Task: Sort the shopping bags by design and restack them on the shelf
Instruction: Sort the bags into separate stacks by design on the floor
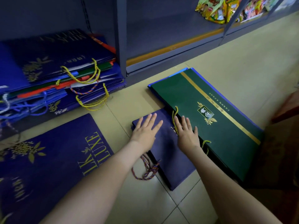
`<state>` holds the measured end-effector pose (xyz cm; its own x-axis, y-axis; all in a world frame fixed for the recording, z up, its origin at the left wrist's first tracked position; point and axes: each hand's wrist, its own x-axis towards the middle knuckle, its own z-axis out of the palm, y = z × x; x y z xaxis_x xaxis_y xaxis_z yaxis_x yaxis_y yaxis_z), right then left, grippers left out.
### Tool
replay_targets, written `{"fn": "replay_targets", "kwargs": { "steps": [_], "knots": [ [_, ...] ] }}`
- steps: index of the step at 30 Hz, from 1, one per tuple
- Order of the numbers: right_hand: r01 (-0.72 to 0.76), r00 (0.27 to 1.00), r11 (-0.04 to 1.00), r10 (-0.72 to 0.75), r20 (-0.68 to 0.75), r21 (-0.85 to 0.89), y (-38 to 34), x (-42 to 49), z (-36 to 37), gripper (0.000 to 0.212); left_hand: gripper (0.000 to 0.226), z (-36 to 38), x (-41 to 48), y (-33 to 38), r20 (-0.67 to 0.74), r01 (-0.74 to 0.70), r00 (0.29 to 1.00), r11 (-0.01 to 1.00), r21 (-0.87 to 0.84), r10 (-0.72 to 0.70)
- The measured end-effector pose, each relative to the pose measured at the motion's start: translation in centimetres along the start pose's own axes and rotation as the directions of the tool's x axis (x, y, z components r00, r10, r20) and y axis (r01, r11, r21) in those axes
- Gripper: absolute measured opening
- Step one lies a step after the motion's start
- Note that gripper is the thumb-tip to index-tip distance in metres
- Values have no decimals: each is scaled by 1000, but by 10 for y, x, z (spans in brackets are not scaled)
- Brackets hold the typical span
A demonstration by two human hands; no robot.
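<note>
On the tiled floor (145, 199), a small stack of plain navy bags (168, 152) lies flat, and I take it as the landmark. Both hands are spread open with straight fingers, palms pressed down on its top bag: the left hand (146, 130) on its far left part, the right hand (187, 135) on its far right part, at the edge where a gold cord lies. A multicoloured rope handle (146, 171) comes out from the near left side of this stack. To the left of it lies a large navy bag with gold "LUXE" letters (53, 167), flat on the floor. Touching the stack on its right, and partly over it, lies a dark green bag with a gold stripe (210, 120) on top of blue bags. Farther left, a mixed pile of blue, red and green bags (53, 75) with gold cord handles sits on the low shelf (123, 46). Far right of the stack, colourful snack packets (215, 8) stand on another shelf.
</note>
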<state>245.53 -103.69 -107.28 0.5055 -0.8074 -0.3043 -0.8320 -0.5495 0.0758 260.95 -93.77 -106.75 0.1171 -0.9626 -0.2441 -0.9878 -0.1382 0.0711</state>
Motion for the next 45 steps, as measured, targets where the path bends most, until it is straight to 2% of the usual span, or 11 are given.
{"fn": "replay_targets", "kwargs": {
  "steps": [4, 10, 12, 15, 19, 22, 27, 33, 38, 41, 45],
  "knots": [
    [247, 953, 957, -213, -215, 149, -85, 5, -30, 85, 67, -24, -34, -61, -137, 69, 989, 994, 84, -57],
    [617, 728, 778, -507, -462, 118, -227, 8, -81, 98, 81, -69, -129, -206, -510, 378, 844, 861, 339, -169],
    [692, 640, 717, -554, -532, 85, -269, 6, -97, 101, 77, -90, -159, -257, -479, 529, 813, 765, 368, -331],
    [755, 576, 653, -615, -538, 61, -324, -3, -118, 96, 74, -99, -191, -310, -224, 690, 724, 688, 227, -652],
    [736, 652, 666, -647, -395, 124, -365, -2, -126, 92, 78, -68, -217, -337, 58, 739, 668, 670, 66, -742],
    [645, 749, 754, -593, -296, 122, -381, 11, -124, 94, 85, -56, -230, -343, 33, 710, 702, 703, 29, -711],
    [487, 851, 869, -494, -177, -86, -399, 32, -125, 99, 85, -53, -238, -343, -52, 653, 751, 753, -80, -658],
    [383, 766, 803, -552, -328, -456, -409, 36, -127, 86, 75, -39, -264, -317, -185, 529, 814, 834, -154, -551],
    [444, 746, 796, -583, -322, -411, -409, 46, -130, 49, 75, -45, -274, -317, -258, 527, 817, 849, -31, -516],
    [461, 756, 790, -588, -287, -403, -409, 45, -138, 41, 76, -54, -271, -324, -268, 567, 794, 824, 6, -545],
    [448, 624, 681, -703, -343, -579, -400, 38, -140, 44, 77, -52, -268, -332, -201, 600, 777, 799, -49, -596]
  ]
}}
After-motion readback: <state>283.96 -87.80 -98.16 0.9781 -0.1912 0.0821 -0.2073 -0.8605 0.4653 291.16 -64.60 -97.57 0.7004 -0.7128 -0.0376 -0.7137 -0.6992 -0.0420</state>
